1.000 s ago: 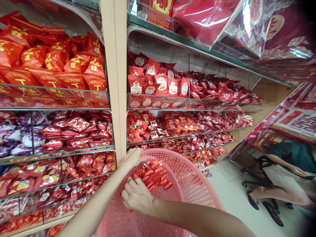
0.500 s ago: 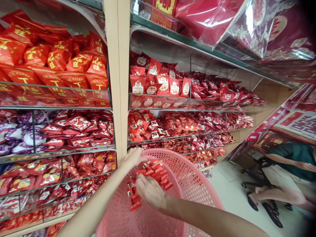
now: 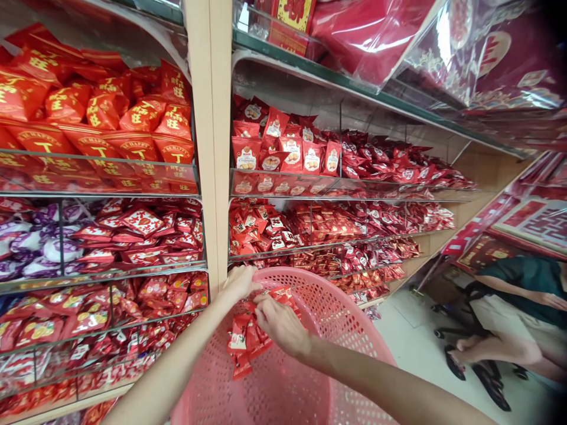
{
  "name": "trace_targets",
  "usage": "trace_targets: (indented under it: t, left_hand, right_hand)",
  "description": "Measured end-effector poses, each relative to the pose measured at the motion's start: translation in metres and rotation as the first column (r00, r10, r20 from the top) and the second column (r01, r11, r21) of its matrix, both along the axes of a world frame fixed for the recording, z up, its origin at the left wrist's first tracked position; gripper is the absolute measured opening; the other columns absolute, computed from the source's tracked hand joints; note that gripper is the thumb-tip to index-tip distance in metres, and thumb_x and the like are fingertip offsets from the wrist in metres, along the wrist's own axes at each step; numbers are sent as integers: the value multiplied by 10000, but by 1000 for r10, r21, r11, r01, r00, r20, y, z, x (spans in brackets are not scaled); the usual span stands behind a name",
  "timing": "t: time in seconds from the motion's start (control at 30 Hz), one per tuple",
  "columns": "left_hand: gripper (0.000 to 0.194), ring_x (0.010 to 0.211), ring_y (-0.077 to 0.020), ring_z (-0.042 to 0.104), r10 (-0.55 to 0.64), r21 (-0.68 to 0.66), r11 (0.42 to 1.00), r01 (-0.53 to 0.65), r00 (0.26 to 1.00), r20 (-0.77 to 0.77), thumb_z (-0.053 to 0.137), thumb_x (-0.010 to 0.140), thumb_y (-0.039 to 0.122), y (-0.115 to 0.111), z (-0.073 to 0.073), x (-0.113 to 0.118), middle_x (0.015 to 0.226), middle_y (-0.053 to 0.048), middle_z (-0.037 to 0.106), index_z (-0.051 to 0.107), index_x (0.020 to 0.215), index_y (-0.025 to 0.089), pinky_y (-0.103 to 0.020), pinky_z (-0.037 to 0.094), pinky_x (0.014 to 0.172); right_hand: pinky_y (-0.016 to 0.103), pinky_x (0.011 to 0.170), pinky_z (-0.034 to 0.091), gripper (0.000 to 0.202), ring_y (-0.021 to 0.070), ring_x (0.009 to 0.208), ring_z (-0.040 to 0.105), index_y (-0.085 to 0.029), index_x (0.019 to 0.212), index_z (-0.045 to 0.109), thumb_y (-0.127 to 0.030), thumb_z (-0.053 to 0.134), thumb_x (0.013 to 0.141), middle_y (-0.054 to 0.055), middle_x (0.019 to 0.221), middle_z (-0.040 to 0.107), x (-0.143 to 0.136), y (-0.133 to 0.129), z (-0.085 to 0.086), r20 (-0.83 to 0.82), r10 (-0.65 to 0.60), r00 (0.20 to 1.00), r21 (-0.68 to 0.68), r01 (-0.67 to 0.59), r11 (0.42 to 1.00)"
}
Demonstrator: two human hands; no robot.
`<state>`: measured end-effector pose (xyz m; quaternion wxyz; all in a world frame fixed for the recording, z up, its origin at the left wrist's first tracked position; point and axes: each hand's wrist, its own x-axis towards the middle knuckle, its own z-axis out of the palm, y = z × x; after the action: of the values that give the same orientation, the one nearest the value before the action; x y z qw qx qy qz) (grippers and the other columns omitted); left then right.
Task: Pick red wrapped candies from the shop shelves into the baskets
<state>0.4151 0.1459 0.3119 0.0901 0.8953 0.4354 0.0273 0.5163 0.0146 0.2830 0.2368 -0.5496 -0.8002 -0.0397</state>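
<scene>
My left hand point(image 3: 240, 284) is closed on the far rim of a pink perforated basket point(image 3: 354, 330). Inside the basket, several small red candy packets point(image 3: 241, 339) lie in a group toward the far side. Over them is my right hand point(image 3: 281, 321), its fingers bent and pressed together among the packets; what they pinch, if anything, is too small to make out. Some packets are hidden under this hand.
Shelves with clear fronts hold red packets point(image 3: 142, 112) and purple-wrapped sweets point(image 3: 33, 242). A wooden post point(image 3: 212, 147) divides them. At the right, a seated person point(image 3: 509, 313) in a dark green top is on a wheeled chair.
My right hand has moved slightly up and to the right over the packets, and those at the left of the group have shifted. My left hand stays on the rim.
</scene>
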Motion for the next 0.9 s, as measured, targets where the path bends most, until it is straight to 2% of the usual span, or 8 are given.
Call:
trace_targets:
  t: [0.1, 0.2, 0.37, 0.53, 0.7, 0.9]
  left_hand:
    - [335, 868, -247, 631, 8, 5, 1000, -8, 1000, 5, 576, 714, 477, -2, 1, 0, 897, -99, 680, 626, 918, 216, -274, 450, 695]
    - [341, 883, -242, 627, 23, 19, 1000, -24, 1000, 16, 569, 725, 476, -4, 3, -1, 922, -104, 672, 615, 939, 214, -269, 445, 709]
    - [342, 899, -255, 622, 29, 18, 999, -30, 999, 13, 575, 720, 479, -5, 3, -1, 935, -109, 668, 615, 929, 211, -282, 447, 715]
    - [348, 882, -265, 626, 26, 8, 1000, -27, 999, 21, 574, 717, 490, -3, 2, 0, 916, -114, 673, 620, 922, 212, -287, 448, 697]
    - [339, 874, -250, 629, 22, -8, 1000, -22, 999, 28, 586, 708, 486, -3, 2, -1, 901, -91, 679, 623, 926, 229, -272, 440, 695]
    - [332, 867, -254, 630, 15, -1, 1000, -15, 999, 37, 586, 705, 487, -1, 1, -2, 882, -86, 677, 619, 905, 223, -270, 438, 675]
  right_hand:
    - [317, 731, 405, 116, 176, 878, 505, -163, 892, 468, -154, 353, 886, 92, 1107, 526, 8, 1, -1, 359, 136, 923, 87, -178, 980]
    - [330, 741, 391, 148, 176, 831, 479, -152, 869, 495, -159, 349, 895, 100, 1048, 536, 6, 2, -6, 524, 181, 832, 82, -261, 962]
    - [352, 820, 366, 130, 179, 805, 467, -152, 836, 508, -174, 388, 882, 58, 840, 540, -2, 5, -12, 536, 161, 828, 79, -240, 968]
    - [397, 897, 323, 160, 204, 876, 465, -145, 878, 530, -266, 426, 863, 72, 892, 548, -7, 1, -16, 486, 157, 860, 70, -217, 974]
    - [424, 929, 298, 384, 253, 1031, 411, -127, 965, 535, -471, 419, 841, 115, 1125, 498, -23, -4, -26, 479, 192, 856, 98, -270, 958]
    - [455, 921, 311, 480, 249, 1000, 418, -141, 964, 527, -578, 480, 771, 85, 998, 524, -45, -1, -38, 501, 249, 829, 29, -303, 953]
